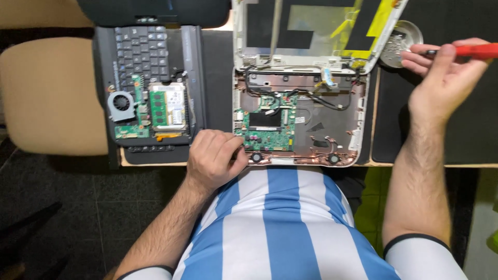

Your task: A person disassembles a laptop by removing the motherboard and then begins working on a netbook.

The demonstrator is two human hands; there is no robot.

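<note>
White plastic laptop shell [358, 103], copper-toned inner lining; glossy green circuit board [267, 136]. Shiny metal dish [402, 39] at the desk's far right, on matt black mat [456, 124]. Screwdriver [474, 50] with glossy red plastic handle.

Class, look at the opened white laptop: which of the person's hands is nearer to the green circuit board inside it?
Left. The left hand rests at the green circuit board's lower left corner, fingers at its edge. The right hand is off to the upper right, holding a red-handled screwdriver near a small metal dish.

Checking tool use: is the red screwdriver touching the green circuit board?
No, the right hand holds the red screwdriver over by the metal dish.
</note>
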